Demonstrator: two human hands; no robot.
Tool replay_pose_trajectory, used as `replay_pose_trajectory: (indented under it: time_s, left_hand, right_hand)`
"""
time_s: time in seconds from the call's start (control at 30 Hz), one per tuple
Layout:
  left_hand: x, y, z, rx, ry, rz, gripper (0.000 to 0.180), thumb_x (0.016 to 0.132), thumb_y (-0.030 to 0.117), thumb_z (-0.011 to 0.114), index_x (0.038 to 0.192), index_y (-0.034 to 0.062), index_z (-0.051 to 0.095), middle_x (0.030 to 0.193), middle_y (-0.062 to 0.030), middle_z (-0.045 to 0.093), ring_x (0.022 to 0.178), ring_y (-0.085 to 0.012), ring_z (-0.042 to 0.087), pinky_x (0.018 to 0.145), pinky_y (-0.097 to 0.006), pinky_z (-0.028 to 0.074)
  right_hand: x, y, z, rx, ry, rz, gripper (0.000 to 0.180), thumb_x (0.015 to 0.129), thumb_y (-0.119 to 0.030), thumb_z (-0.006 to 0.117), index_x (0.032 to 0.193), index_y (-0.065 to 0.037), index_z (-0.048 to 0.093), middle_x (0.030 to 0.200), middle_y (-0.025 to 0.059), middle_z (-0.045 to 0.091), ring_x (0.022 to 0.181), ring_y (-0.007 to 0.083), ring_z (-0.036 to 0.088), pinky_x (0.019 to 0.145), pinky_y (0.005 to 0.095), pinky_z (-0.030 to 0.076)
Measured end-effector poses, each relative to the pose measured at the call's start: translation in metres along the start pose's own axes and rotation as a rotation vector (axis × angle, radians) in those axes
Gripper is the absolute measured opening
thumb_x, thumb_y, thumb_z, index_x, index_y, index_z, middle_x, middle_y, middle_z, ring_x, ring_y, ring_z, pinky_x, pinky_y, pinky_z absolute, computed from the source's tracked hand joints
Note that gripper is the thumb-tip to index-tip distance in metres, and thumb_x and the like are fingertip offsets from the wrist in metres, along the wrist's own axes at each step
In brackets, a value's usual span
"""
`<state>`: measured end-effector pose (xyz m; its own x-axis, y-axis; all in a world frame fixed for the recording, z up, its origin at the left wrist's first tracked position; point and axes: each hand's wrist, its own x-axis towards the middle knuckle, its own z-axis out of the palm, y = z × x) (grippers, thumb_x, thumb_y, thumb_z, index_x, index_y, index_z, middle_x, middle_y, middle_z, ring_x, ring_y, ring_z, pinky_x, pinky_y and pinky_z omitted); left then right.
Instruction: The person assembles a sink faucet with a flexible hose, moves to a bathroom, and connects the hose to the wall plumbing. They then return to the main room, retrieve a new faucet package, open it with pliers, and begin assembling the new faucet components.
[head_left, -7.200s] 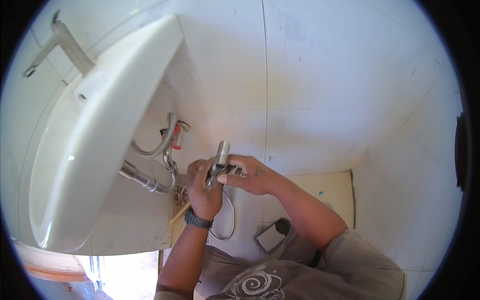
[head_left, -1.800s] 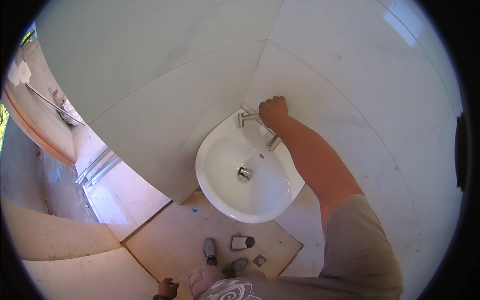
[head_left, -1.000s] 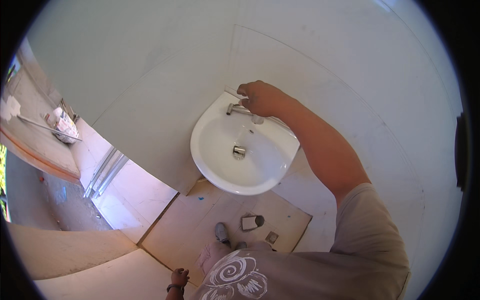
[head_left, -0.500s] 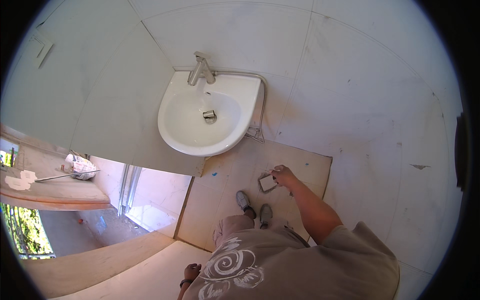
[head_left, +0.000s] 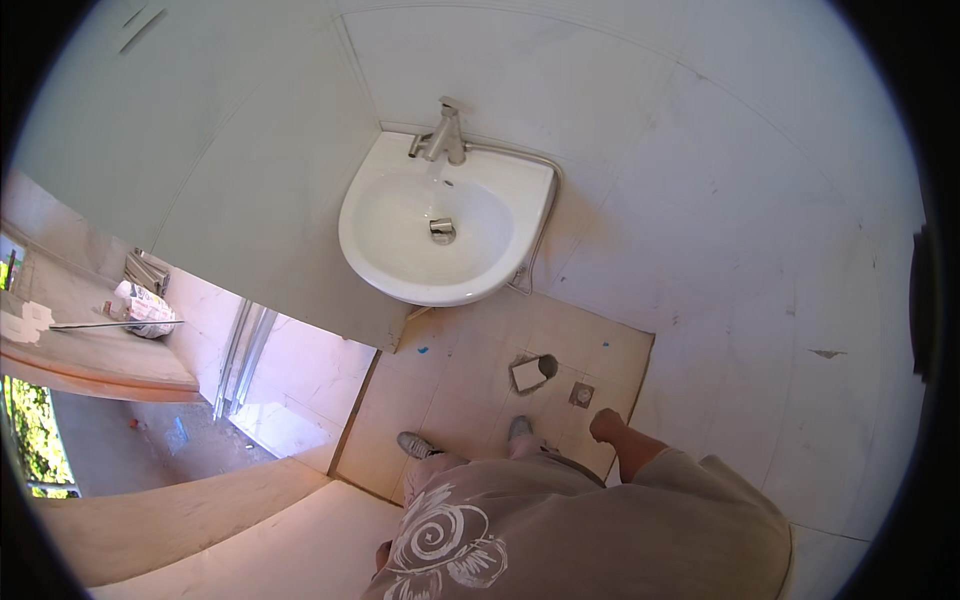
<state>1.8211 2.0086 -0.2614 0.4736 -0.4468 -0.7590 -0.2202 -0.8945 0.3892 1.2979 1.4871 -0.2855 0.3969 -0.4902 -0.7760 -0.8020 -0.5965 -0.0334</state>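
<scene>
My right hand (head_left: 607, 425) hangs low on the right, above the tiled floor (head_left: 470, 350). Its fingers look curled in, and whatever they may hold is hidden. Nearest to it is a small square floor drain (head_left: 581, 395). Beyond that is a rough-edged hole (head_left: 547, 367) in the tiles, partly covered by a pale flat piece (head_left: 527, 375). Only a sliver of my left hand (head_left: 382, 555) shows beside my shirt, its fingers hidden.
A white washbasin (head_left: 355, 235) with a metal tap (head_left: 450, 135) is fixed at the wall ahead. A flexible hose (head_left: 558, 185) runs down its right side. A grey-green door panel (head_left: 270, 200) stands on the left. Past the doorway lie metal profiles (head_left: 240, 360) and a white sack (head_left: 147, 308).
My right hand has drawn back toward me from the hole, leaving the hole and drain in plain sight. My feet have shifted, and my left hand has slipped mostly out of sight.
</scene>
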Motion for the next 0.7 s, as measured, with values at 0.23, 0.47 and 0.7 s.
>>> replay_pose_trajectory:
  time_s: [0.23,0.47,0.7]
  left_hand:
    - [0.049,-0.025,-0.051,-0.028,0.042,-0.051,0.030,0.092,0.024,0.076,0.109,-0.0008,0.078,0.097,-0.0162,0.080,0.091,-0.0282,0.078,0.083,-0.039,0.061]
    - [0.079,0.008,-0.206,-0.312,0.013,-0.072,0.030,0.087,0.023,0.082,0.098,-0.0044,0.078,0.084,-0.0138,0.079,0.070,-0.0218,0.077,0.068,-0.035,0.062]
    - [0.132,0.055,-0.343,-0.203,0.334,0.044,0.052,0.086,0.026,0.078,0.129,-0.0017,0.068,0.124,-0.0213,0.073,0.115,-0.0285,0.071,0.100,-0.039,0.056]
  right_hand:
    - [0.012,-0.079,-0.069,0.010,-0.165,0.048,0.031,0.091,-0.018,0.054,0.100,-0.007,0.081,0.110,0.0152,0.077,0.104,0.0359,0.073,0.093,0.0477,0.057]
    - [0.053,-0.239,-0.201,0.576,0.267,0.134,0.035,0.086,-0.033,0.065,0.086,0.000,0.078,0.097,0.0230,0.076,0.095,0.0408,0.073,0.088,0.0493,0.057]
    - [0.113,-0.376,-0.287,0.406,0.194,-0.090,0.043,0.089,-0.036,0.069,0.107,0.001,0.078,0.109,0.0259,0.075,0.105,0.0394,0.072,0.095,0.0459,0.055]
